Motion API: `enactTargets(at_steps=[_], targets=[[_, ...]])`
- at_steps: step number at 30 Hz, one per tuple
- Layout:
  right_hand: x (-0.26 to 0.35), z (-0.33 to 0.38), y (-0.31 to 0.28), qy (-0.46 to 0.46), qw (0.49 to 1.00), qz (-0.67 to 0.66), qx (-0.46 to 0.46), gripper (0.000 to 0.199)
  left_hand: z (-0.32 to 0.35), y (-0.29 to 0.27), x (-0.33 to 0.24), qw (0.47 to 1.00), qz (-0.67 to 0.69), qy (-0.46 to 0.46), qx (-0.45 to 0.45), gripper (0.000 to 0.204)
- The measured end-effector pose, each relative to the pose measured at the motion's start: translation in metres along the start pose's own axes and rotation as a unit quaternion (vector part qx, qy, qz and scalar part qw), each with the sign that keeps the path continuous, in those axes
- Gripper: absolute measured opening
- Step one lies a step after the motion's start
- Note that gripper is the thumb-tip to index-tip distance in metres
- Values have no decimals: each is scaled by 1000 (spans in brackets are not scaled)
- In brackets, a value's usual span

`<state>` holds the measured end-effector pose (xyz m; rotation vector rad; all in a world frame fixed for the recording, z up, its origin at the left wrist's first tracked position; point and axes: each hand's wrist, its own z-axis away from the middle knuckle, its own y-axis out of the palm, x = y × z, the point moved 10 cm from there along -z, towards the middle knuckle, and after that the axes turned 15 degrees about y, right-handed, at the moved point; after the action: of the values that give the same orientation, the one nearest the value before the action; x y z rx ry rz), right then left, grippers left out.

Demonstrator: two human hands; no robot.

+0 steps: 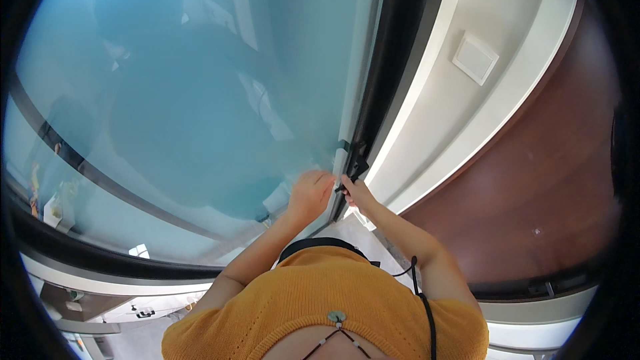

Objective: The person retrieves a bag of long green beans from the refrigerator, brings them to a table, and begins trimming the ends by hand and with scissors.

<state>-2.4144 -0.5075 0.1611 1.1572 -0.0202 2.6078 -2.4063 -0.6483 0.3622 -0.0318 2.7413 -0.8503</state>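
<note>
I face a large bluish glass pane (200,93) set in a black frame (390,73). My left hand (310,193) rests against the glass at its right edge, beside a white strip, fingers loosely spread and holding nothing. Just to its right, my right hand (357,193) grips the lower end of a black handle (356,160) mounted on the frame. The two hands are almost touching. My orange knitted top (320,307) fills the lower middle of the view.
Right of the frame runs a white wall band (433,113) with a square white plate (475,58), then a dark brown surface (547,180). The glass reflects a dim figure. A black cord (420,287) hangs over my right shoulder.
</note>
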Motion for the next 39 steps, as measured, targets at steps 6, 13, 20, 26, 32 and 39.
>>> enactTargets(at_steps=[6,13,20,26,32,39], targets=[[6,-20,-21,-160,940,240,-182,41,20,9,6,998,-9,40,51,13],[18,-37,-26,-278,888,269,-248,34,22,6,19,995,6,79,60,18],[62,-93,16,-139,933,291,-161,47,25,-15,74,998,-17,7,55,20],[118,-149,53,-183,928,297,-128,51,25,-57,106,998,-65,-22,8,19],[166,-189,115,-155,949,261,-88,44,17,-81,142,996,-56,-70,-5,20],[185,-241,195,-101,961,252,50,51,10,-114,213,987,-99,-98,-80,21]])
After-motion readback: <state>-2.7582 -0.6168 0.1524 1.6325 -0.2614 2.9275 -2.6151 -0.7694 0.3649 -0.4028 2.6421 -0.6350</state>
